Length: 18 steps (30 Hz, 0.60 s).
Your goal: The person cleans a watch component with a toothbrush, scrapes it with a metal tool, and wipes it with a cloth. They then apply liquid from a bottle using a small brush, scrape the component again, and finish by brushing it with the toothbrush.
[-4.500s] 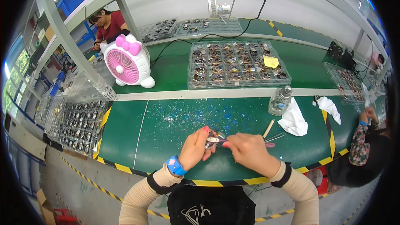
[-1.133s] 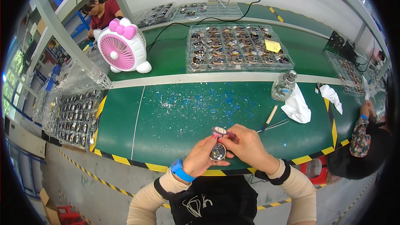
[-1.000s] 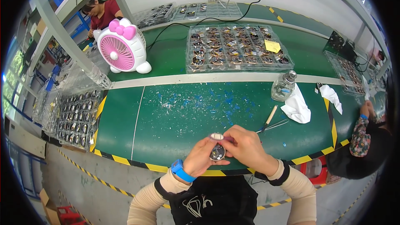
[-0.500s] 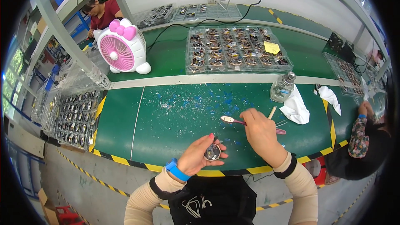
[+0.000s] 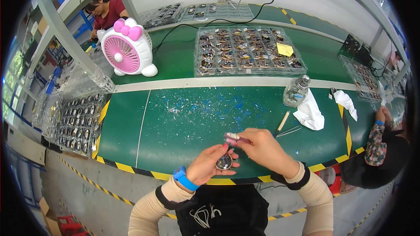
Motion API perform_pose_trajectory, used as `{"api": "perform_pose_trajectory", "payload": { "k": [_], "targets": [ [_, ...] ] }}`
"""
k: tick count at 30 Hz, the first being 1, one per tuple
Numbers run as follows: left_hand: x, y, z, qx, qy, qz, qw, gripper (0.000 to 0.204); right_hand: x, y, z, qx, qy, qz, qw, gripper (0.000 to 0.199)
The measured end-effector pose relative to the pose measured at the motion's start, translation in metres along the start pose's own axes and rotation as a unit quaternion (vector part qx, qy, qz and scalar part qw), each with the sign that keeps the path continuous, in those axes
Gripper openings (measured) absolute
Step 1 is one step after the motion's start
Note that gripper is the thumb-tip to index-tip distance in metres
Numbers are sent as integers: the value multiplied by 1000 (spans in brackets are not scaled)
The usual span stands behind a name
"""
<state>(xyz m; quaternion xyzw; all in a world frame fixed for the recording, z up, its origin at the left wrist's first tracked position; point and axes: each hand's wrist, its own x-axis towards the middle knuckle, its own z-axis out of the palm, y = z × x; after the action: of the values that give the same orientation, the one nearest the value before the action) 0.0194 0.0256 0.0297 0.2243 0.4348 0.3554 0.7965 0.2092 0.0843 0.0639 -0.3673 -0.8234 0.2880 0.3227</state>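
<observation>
My left hand point(image 5: 206, 164), with a blue band at its wrist, is closed around a small round dark device point(image 5: 223, 162) with a metallic rim. A toothbrush point(image 5: 238, 138) is gripped in my right hand point(image 5: 264, 147); its head with pink bristles hovers just above my left thumb tip, at the top of the device. Whether the bristles touch it, I cannot tell. Right of my right hand, tweezers point(image 5: 289, 131) and a stick with a pale wooden handle point(image 5: 283, 121) lie on the green bench point(image 5: 175, 137).
Behind the tools stand a glass bottle point(image 5: 296, 91) and a crumpled white cloth point(image 5: 311, 113). White and blue scraps point(image 5: 218, 107) litter the bench. A tray of round parts point(image 5: 249, 51), a pink-and-white fan point(image 5: 127, 51) and stacked trays point(image 5: 78, 122) surround it. Co-workers sit at both sides.
My right hand has moved left and down, bringing the toothbrush head from beyond my left hand to right over it. The left hand stays nearly still with the round device.
</observation>
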Motion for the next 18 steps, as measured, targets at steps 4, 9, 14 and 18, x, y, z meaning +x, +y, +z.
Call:
{"api": "perform_pose_trajectory", "payload": {
  "k": [4,9,14,18],
  "targets": [
    [0,-1,1,7,-3,9,1000,35,-6,-7,8,69,-67,71,993,11],
    [-8,-3,6,-69,-15,62,996,32,-16,-10,15,75,-14,64,995,14],
    [-16,-15,14,-131,-51,154,978,31,-27,-15,25,75,93,-14,993,23],
    [-26,-9,25,8,20,116,993,32,-25,-20,24,41,98,-36,994,27]
  ]
}}
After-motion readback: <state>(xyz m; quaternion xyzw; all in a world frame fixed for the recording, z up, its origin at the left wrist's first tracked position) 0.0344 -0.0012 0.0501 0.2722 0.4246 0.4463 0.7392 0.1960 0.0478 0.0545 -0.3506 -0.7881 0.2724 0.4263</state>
